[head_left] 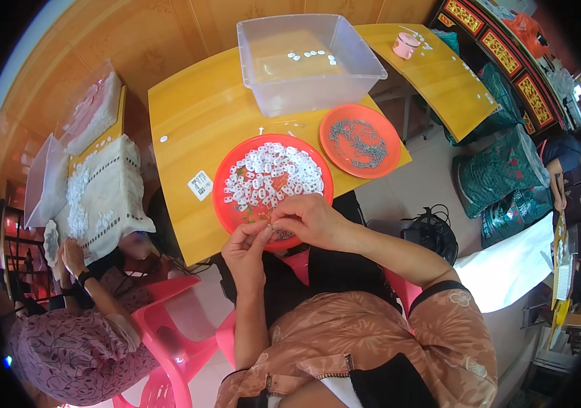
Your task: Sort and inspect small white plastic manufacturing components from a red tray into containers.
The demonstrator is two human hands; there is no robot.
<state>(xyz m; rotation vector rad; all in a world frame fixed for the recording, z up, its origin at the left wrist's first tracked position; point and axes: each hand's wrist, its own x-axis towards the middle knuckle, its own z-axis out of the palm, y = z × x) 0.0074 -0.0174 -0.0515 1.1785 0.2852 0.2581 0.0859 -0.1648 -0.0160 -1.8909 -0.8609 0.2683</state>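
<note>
Over the near edge of a red round tray (220, 178), both my hands meet with fingertips pinched together. My left hand (247, 248) is closed around something too small to make out. Close against it, my right hand (312, 219) also pinches, and what its fingers hold is hidden. Many small white plastic pieces (273, 166) with holes are heaped in the tray. A few thin grey metal pieces lie near its front edge, partly covered by my hands. To the right, an orange-red plate (392, 153) carries a scattered pile of grey metal pins or nails (358, 141).
A clear plastic bin (290, 88) with a few white pieces stands at the back of the yellow table (188, 122). A white label (200, 185) lies left of the tray. Another person (86, 340) works at the left over white pieces. Green sacks (498, 170) stand at the right.
</note>
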